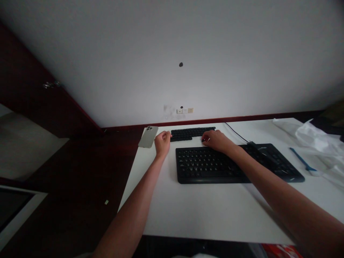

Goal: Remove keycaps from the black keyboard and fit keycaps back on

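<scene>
A black keyboard lies on the white table, with bare switch places showing where caps are off. Behind it, loose black keycaps are laid out in rows. My right hand is closed at the right end of these rows, its fingertips pinching a small dark keycap. My right forearm crosses above the keyboard and hides part of it. At the left end of the rows my left hand is closed with curled fingers; whether anything is inside cannot be seen.
A phone lies face down at the table's back left corner. A blue slim tool and crumpled white plastic are at the right. A black cable runs behind the keyboard. Beyond the table stands a wall with sockets.
</scene>
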